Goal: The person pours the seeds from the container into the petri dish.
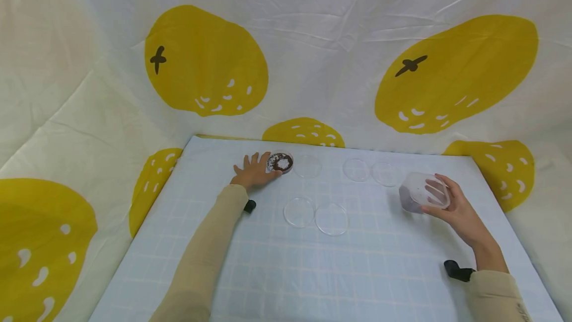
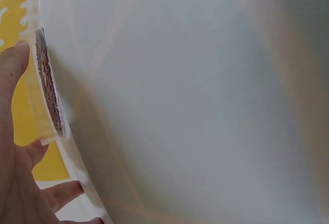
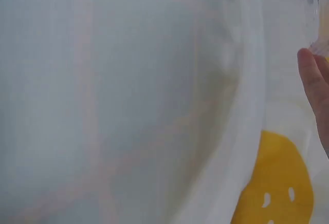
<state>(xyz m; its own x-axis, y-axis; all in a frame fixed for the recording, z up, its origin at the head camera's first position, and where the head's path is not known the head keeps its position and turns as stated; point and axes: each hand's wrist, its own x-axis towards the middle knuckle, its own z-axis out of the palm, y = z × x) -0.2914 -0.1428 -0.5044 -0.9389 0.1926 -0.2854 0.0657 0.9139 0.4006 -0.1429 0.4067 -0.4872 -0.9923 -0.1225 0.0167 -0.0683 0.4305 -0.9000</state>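
At the far left of the table, my left hand (image 1: pixel 253 173) holds a round clear petri dish (image 1: pixel 280 162) of dark brown and white grains between thumb and forefinger; the other fingers spread out. The left wrist view has this dish edge-on, its brown layer (image 2: pixel 50 88) along one side. Over on the right, my right hand (image 1: pixel 460 215) grips a clear plastic tub (image 1: pixel 412 194) by its side, fingers visible through the wall. Something greyish shows in its lower part; its kind is unclear. Only fingertips (image 3: pixel 311 75) and a sliver of the tub appear in the right wrist view.
Beside the filled dish lies a clear round dish (image 1: pixel 307 167). Two more, a left one (image 1: pixel 356 158) and a right one (image 1: pixel 384 164), lie near the tub. Another pair, one dish (image 1: pixel 299 198) and its neighbour (image 1: pixel 331 234), lies mid-table. Fruit-patterned cloth (image 1: pixel 313 73) hangs behind.
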